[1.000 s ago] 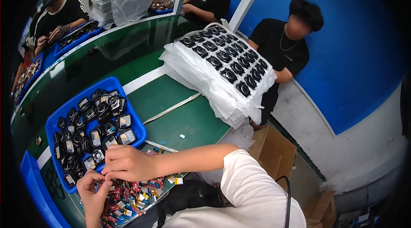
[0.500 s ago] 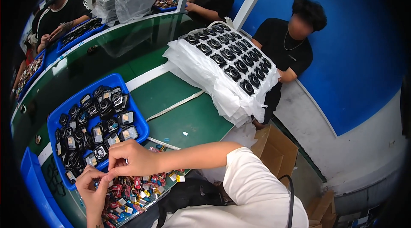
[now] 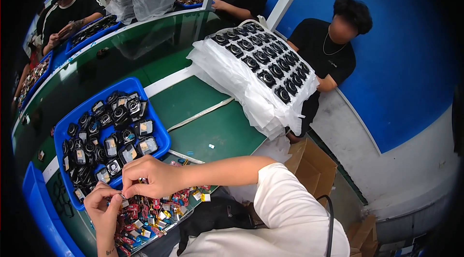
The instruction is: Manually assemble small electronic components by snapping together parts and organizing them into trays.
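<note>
My left hand [image 3: 102, 209] and my right hand [image 3: 153, 177] meet fingertip to fingertip, both closed in a pinch. Between them is something small with a dark, silvery look, mostly hidden by the fingers. Below the hands spreads a pile of small batteries [image 3: 157, 216] in red, blue, yellow and silver wrapping. Just beyond the hands stands a blue bin [image 3: 167, 142], full of black watch-like cases [image 3: 128, 136], some with a round ring face and some showing a pale rectangular part.
A tall stack of white foam trays [image 3: 241, 83] bears rows of black cases on the green table [image 3: 208, 134]. One person [image 3: 321, 49] stands behind it; others work across the table. Another blue bin [image 3: 43, 213] lies at left, a cardboard box [image 3: 311, 170] at right.
Both hands stay together at nearly the same place; the fingertips have shifted slightly, with a bit more of the small piece showing. The whole view has tilted a little.
</note>
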A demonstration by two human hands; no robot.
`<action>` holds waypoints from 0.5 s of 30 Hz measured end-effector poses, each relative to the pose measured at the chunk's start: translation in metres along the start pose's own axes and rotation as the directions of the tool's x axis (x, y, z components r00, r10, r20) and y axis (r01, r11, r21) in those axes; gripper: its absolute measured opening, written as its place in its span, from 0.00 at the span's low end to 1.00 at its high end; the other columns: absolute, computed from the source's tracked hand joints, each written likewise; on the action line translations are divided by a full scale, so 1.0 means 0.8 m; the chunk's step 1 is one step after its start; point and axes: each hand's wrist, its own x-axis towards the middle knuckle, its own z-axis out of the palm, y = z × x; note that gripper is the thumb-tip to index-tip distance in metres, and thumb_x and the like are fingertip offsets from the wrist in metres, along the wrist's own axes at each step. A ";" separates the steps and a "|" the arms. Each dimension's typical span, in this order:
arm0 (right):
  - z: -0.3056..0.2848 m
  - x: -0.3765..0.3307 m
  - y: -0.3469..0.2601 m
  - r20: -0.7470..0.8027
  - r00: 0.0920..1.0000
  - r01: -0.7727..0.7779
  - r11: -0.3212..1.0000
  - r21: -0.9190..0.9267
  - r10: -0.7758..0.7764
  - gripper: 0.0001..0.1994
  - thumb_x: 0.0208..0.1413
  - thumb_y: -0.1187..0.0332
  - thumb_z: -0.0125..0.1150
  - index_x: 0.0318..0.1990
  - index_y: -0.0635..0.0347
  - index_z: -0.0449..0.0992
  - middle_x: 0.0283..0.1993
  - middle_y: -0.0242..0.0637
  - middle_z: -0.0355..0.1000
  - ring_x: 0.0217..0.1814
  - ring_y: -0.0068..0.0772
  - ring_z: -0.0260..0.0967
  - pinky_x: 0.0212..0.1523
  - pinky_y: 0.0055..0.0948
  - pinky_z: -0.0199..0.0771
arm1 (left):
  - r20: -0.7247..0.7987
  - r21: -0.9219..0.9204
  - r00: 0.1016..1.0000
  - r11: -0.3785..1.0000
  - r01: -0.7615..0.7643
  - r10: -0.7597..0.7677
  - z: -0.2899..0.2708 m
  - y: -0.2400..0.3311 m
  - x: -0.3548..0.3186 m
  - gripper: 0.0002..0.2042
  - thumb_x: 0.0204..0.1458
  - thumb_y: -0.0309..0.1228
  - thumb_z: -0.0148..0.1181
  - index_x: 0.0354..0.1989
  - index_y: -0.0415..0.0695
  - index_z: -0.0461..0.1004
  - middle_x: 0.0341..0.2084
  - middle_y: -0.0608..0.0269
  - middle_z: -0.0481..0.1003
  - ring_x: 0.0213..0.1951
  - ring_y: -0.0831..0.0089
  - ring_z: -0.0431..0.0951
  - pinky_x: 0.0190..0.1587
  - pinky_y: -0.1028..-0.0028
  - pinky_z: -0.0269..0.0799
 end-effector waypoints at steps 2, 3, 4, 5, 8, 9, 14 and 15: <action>0.000 0.000 -0.001 0.010 1.000 -0.008 1.000 -0.003 0.008 0.04 0.47 0.75 0.64 0.26 0.64 0.75 0.25 0.36 0.72 0.27 0.29 0.69 0.28 0.27 0.67 | 0.009 0.006 1.000 1.000 -0.002 0.002 -0.001 -0.001 0.000 0.06 0.43 0.24 0.63 0.23 0.35 0.73 0.20 0.64 0.69 0.25 0.76 0.66 0.30 0.78 0.59; 0.001 0.000 -0.001 0.000 0.999 -0.050 0.998 0.039 0.050 0.04 0.47 0.75 0.63 0.26 0.64 0.75 0.25 0.36 0.71 0.27 0.28 0.69 0.28 0.27 0.67 | 0.042 0.014 0.998 0.998 -0.054 0.053 -0.001 -0.001 0.001 0.06 0.43 0.25 0.64 0.23 0.35 0.73 0.19 0.64 0.69 0.25 0.75 0.66 0.30 0.78 0.59; 0.001 0.000 -0.001 -0.009 0.996 -0.092 0.993 0.080 0.093 0.04 0.48 0.75 0.63 0.27 0.64 0.74 0.25 0.36 0.71 0.26 0.27 0.69 0.28 0.26 0.67 | 0.077 0.019 0.992 0.994 -0.106 0.104 -0.001 -0.001 0.003 0.07 0.42 0.25 0.64 0.22 0.35 0.73 0.19 0.64 0.69 0.25 0.75 0.66 0.30 0.77 0.59; 0.000 0.000 -0.001 -0.010 0.996 -0.093 0.992 0.082 0.094 0.04 0.48 0.75 0.63 0.27 0.64 0.74 0.25 0.36 0.71 0.26 0.27 0.69 0.28 0.26 0.67 | 0.078 0.020 0.992 0.994 -0.104 0.102 0.000 0.001 0.003 0.07 0.42 0.25 0.64 0.22 0.35 0.73 0.19 0.64 0.69 0.25 0.75 0.66 0.30 0.77 0.59; -0.004 0.003 -0.001 -0.102 0.991 -0.092 0.996 -0.016 0.089 0.05 0.48 0.74 0.63 0.27 0.65 0.74 0.25 0.35 0.70 0.26 0.24 0.68 0.27 0.23 0.67 | 0.116 -0.034 0.978 0.985 -0.168 0.171 0.002 0.005 0.003 0.08 0.43 0.27 0.64 0.21 0.36 0.72 0.19 0.64 0.69 0.26 0.74 0.66 0.31 0.76 0.59; -0.007 0.003 -0.002 -0.104 0.990 -0.093 0.996 -0.013 0.091 0.05 0.48 0.74 0.63 0.27 0.65 0.74 0.25 0.35 0.70 0.26 0.24 0.68 0.27 0.23 0.67 | 0.077 -0.037 0.984 0.987 -0.155 0.158 0.001 0.005 0.003 0.09 0.44 0.28 0.64 0.21 0.36 0.71 0.19 0.64 0.69 0.26 0.74 0.65 0.31 0.76 0.59; -0.013 0.006 -0.001 -0.145 0.989 -0.031 0.991 -0.128 0.012 0.04 0.43 0.76 0.63 0.27 0.63 0.74 0.28 0.34 0.71 0.29 0.26 0.68 0.29 0.24 0.67 | -0.015 -0.027 0.989 0.989 -0.147 0.147 -0.008 -0.001 0.006 0.09 0.48 0.29 0.60 0.23 0.37 0.68 0.20 0.66 0.66 0.26 0.76 0.63 0.30 0.78 0.58; -0.014 0.007 0.002 -0.105 0.991 0.053 0.975 -0.217 -0.078 0.04 0.42 0.76 0.64 0.27 0.63 0.74 0.29 0.34 0.71 0.30 0.28 0.68 0.30 0.25 0.67 | -0.039 -0.052 0.990 0.989 -0.138 0.136 -0.010 -0.004 0.005 0.09 0.49 0.28 0.60 0.23 0.38 0.68 0.20 0.66 0.66 0.26 0.76 0.63 0.30 0.78 0.57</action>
